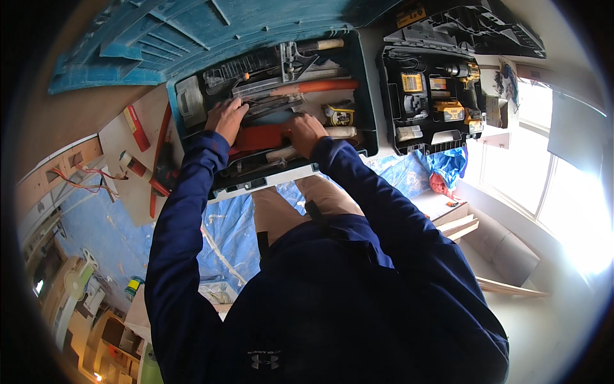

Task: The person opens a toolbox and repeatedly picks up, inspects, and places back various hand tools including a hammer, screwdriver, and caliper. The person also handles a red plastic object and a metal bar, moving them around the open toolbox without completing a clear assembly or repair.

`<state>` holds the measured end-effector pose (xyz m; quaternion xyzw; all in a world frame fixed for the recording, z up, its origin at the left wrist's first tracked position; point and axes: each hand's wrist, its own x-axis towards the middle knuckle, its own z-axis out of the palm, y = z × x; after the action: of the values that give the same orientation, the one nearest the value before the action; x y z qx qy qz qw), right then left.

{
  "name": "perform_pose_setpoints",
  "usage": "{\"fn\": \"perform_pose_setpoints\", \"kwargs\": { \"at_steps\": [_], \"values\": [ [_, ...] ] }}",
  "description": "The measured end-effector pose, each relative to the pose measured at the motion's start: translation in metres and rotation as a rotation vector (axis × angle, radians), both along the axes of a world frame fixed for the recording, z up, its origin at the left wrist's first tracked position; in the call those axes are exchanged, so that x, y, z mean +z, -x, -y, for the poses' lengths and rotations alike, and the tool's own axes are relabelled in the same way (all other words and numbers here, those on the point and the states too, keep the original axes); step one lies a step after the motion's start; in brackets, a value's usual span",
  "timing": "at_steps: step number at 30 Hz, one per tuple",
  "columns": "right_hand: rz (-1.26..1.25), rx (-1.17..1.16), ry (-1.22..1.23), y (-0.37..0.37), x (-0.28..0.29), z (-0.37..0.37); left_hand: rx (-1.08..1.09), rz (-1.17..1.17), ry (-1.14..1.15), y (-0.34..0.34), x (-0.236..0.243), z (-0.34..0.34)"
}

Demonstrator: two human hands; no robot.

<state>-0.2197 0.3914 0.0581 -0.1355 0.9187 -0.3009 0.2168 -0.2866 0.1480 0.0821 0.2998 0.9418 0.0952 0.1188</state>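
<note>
1 red tool (pixel 261 137) lies at 6 o'clock in the toolbox (pixel 367 89); the left hand (pixel 227 120) reaches in at 8 o'clock, fingers bent; the right hand (pixel 307 133) curls at 4 o'clock, by the tool's end; whether either grips it, i cannot tell; the lid (pixel 185 32) leans back at 12 o'clock, likely for easy reach; 1 case (pixel 389 109) at 3 o'clock probably keeps 1 drill (pixel 470 77) snug; i count 1 tape measure (pixel 340 115)

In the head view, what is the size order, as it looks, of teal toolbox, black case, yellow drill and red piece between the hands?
1. Teal toolbox
2. Black case
Unranked: yellow drill, red piece; too alike.
</note>
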Motion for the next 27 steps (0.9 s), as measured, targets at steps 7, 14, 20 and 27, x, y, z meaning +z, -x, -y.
{"fn": "perform_pose_setpoints", "kwargs": {
  "at_steps": [7,14,20,27],
  "values": [
    [-0.217,-0.045,0.093,0.016,0.039,-0.025,0.106,-0.115,0.079,-0.019,-0.001,-0.003],
    [0.077,-0.277,-0.288,0.021,0.027,-0.104,0.03,0.304,-0.222,-0.055,-0.007,-0.088],
    [0.076,-0.231,-0.315,0.033,0.034,-0.102,-0.033,0.354,-0.125,-0.042,-0.019,-0.078],
    [-0.082,-0.168,-0.452,0.028,0.039,-0.099,0.127,0.267,-0.191,-0.05,-0.028,-0.079]
  ]
}}
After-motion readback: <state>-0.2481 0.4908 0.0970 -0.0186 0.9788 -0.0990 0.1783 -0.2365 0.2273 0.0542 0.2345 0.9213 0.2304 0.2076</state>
